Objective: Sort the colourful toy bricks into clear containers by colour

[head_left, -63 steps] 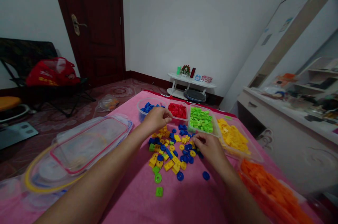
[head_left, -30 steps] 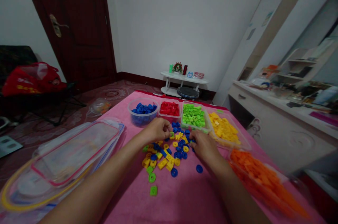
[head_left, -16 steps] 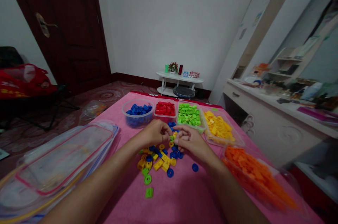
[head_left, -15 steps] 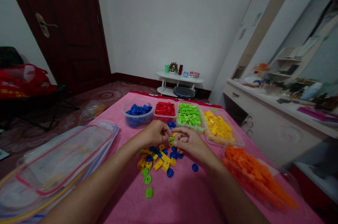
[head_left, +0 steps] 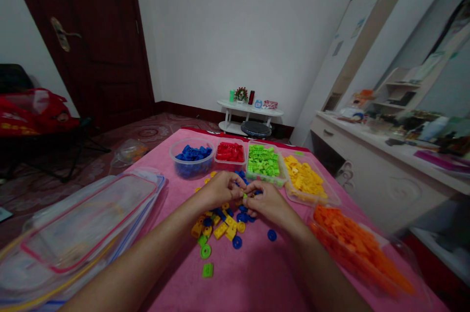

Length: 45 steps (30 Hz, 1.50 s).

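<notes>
While the left hand (head_left: 221, 189) and right hand (head_left: 269, 200) meet over a loose pile of blocks (head_left: 230, 226) on the desk (head_left: 253, 282), their fingertips appear to pinch a small green block (head_left: 245, 196), mostly hidden by the fingers. Because so little of it seems gripped, it could slip and drop into the pile. A careless sweep of the right forearm might also knock the stray blue wheel (head_left: 271, 235) aside.

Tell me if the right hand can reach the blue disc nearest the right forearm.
Probably yes: the disc lies uncovered on the pink cloth, close by. The right hand seems busy with the green piece, though, and may need freeing first.
</notes>
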Tool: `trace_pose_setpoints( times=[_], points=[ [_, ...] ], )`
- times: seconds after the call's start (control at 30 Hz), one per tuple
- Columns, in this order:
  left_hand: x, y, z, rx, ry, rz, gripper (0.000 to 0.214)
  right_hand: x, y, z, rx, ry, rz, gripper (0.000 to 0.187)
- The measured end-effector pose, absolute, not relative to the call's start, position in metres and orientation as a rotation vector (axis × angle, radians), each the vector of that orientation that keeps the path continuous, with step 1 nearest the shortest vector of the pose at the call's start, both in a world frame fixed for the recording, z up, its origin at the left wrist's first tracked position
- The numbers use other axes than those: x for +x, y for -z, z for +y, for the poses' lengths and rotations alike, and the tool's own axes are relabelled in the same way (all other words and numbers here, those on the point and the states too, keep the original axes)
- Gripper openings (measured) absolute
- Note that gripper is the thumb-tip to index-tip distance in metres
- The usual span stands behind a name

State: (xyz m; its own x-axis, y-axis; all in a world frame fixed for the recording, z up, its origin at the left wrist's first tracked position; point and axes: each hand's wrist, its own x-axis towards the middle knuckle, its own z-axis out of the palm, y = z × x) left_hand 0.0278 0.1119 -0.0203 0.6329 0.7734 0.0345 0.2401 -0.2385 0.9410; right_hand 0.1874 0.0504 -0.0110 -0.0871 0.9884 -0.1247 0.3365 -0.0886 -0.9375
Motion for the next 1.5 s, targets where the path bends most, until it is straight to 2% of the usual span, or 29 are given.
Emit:
trace_pose_setpoints(
  times=[0.13, 0.33, 0.4, 0.57, 0.63, 0.77, 0.83, 0.9, 0.97, 1.1, 1.23, 1.37, 1.5],
  points=[
    [0.027, 0.013, 0.112, 1.801, -0.649, 0.817, 0.026, 0.202, 0.0, 0.061, -1.485, -1.135, -1.447, 0.024],
    [0.017, 0.002, 0.12, 1.849, -0.723, 0.956, 0.025, 0.24, -0.023, 0.087, -1.456, -0.407, -1.325, 0.048],
    [0.009, 0.002, 0.127, 1.989, -0.732, 1.025, 0.025, 0.248, -0.019, 0.087, -1.516, -0.359, -1.349, 0.046],
    [-0.007, 0.007, 0.137, 2.29, -0.609, 1.319, 0.025, 0.247, 0.013, 0.08, -1.672, -0.426, -1.646, 0.027],
    [-0.007, 0.014, 0.138, 2.35, -0.571, 1.347, 0.03, 0.242, 0.027, 0.078, -1.696, -0.4, -1.764, 0.028],
    [0.001, 0.035, 0.135, 2.486, -0.614, 1.132, 0.048, 0.225, 0.041, 0.072, -1.648, -0.421, -1.901, 0.045],
    [0.006, 0.045, 0.133, 2.53, -0.608, 1.078, 0.049, 0.216, 0.037, 0.07, -1.572, -0.516, -1.938, 0.041],
    [0.009, 0.052, 0.131, 2.55, -0.601, 1.113, 0.049, 0.212, 0.025, 0.073, -1.562, -0.525, -1.922, 0.03],
    [0.011, 0.055, 0.13, 2.561, -0.619, 1.172, 0.049, 0.213, 0.01, 0.084, -1.636, -0.397, -1.874, 0.024],
    [0.011, 0.057, 0.128, 2.559, -0.642, 1.238, 0.049, 0.222, -0.016, 0.116, -1.963, -0.039, -1.894, 0.027],
    [0.01, 0.057, 0.129, 2.551, -0.656, 1.231, 0.05, 0.222, -0.022, 0.131, -2.16, 0.0, -2.135, 0.023],
    [0.009, 0.059, 0.129, 2.555, -0.657, 1.262, 0.051, 0.212, -0.017, 0.127, -2.21, 0.206, -2.252, 0.013],
    [0.01, 0.061, 0.129, 2.566, -0.652, 1.287, 0.052, 0.21, -0.014, 0.122, -2.21, 0.334, -2.284, 0.017]
  ],
)
